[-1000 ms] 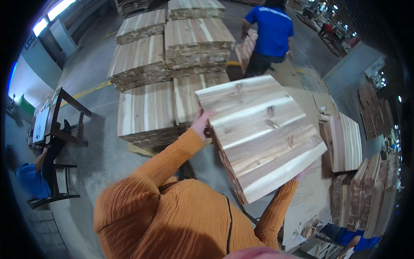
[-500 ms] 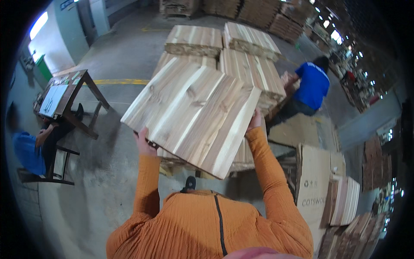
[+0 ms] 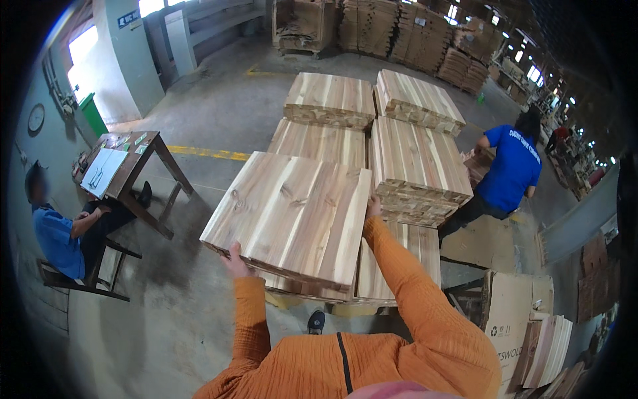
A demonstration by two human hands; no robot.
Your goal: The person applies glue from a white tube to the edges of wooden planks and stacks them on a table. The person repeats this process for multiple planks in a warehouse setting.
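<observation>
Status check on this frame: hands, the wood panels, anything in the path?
Left hand and right hand grip opposite edges of a held panel stack. Palletised panel stacks directly beyond. Person in blue shirt crouching to the right.

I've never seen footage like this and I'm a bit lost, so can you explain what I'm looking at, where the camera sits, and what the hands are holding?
No machine here: a person in orange sleeves works bare-handed. The single picture comes from a fisheye camera on that person's head, looking down, so straight edges bend near the rim. The left hand and right hand grip opposite edges of a small stack of wooden panels, held up flat. Below and beyond, on the concrete floor, stand stacks of similar panels. A worker in a blue shirt bends nearby on the right; another person sits by a wooden desk on the left. Cardboard boxes lie lower right.
</observation>
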